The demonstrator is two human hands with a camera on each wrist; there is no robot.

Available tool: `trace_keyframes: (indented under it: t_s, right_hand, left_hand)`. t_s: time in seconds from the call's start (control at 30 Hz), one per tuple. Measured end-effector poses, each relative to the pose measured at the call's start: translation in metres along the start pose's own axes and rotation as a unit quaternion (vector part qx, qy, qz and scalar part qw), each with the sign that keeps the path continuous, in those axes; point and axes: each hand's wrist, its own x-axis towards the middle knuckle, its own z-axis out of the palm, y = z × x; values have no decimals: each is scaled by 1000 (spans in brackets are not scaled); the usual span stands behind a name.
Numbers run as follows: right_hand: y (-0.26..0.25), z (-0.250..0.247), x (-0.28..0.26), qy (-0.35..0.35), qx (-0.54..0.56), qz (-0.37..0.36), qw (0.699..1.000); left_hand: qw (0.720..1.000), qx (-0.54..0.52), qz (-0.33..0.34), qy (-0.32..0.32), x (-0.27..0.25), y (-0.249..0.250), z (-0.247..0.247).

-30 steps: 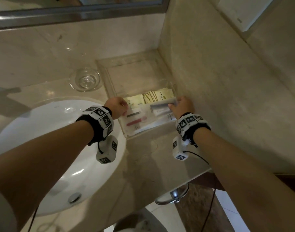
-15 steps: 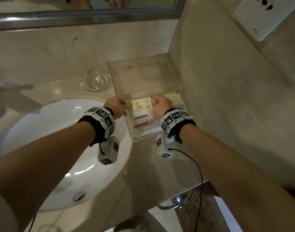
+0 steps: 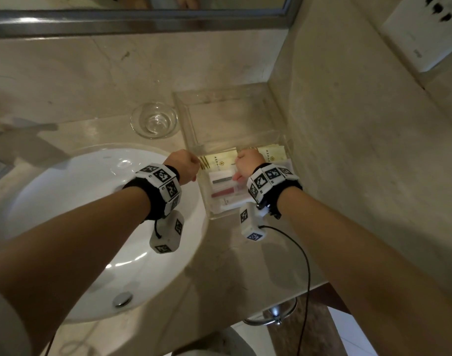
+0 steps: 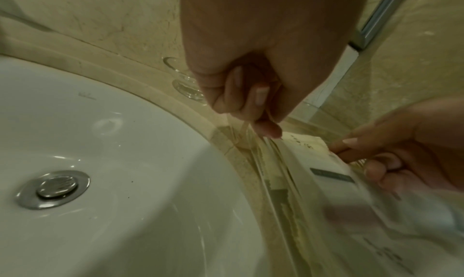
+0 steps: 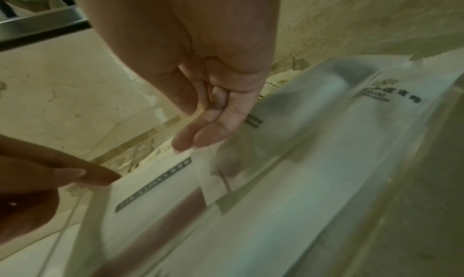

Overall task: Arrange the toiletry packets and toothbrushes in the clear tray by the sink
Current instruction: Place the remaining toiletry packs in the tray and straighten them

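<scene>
— Head view first: where is the clear tray (image 3: 227, 124)?
— On the surface (image 3: 232, 265), pushed into the corner where the two walls meet, just right of the white sink (image 3: 65, 201). A small glass dish (image 3: 154, 119) sits just beside the tray's far left corner.
— And the things in it?
— All in the near half. Yellow packets (image 3: 221, 161) lie in a row across the middle. Nearer the front wall are the white toothbrush packets (image 3: 225, 192), lying flat, one with a red band. The far half shows only the tray's bottom.
— What about the left grip (image 3: 184, 165)?
— It is at the tray's left wall. The left wrist view shows its fingers (image 4: 241, 94) curled over the rim of that clear wall, grasping it, with one fingertip reaching down inside next to the yellow packets.
— The right grip (image 3: 248, 164)?
— It is inside the tray, over the middle of the row. In the right wrist view its fingers (image 5: 200, 134) are nearly straight and held together. Their tips are against the upper edge of the white packets, and nothing is clasped between thumb and fingers, so it is released. The packets under it are blurred, and the printing on them cannot be read.
</scene>
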Motion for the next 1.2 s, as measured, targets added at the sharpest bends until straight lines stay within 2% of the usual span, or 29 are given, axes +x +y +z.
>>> trace_keyframes:
  t_s: [0.27,0.43,0.57,0.7,1.0,1.2]
  right_hand:
    - [-4,1,3,-6,119,31,992]
    - [-1,-2,2,9,80,30,996]
    - [-4,-5,2,10,26,55,998]
    - [1,-2,8,20,16,30,999]
    - [6,7,25,41,100,13,994]
    - [4,3,20,33,130,8,991]
  left_hand:
    - [1000,-7,3,-6,-2,4,-2]
    - [1000,-8,18,0,-3,0,-4]
    - [999,11,38,-5,-4,-2,-6]
    - [998,44,41,-28,-5,-2,-6]
    - [988,119,40,-94,-9,4,0]
    - [986,132,49,-88,-6,4,0]
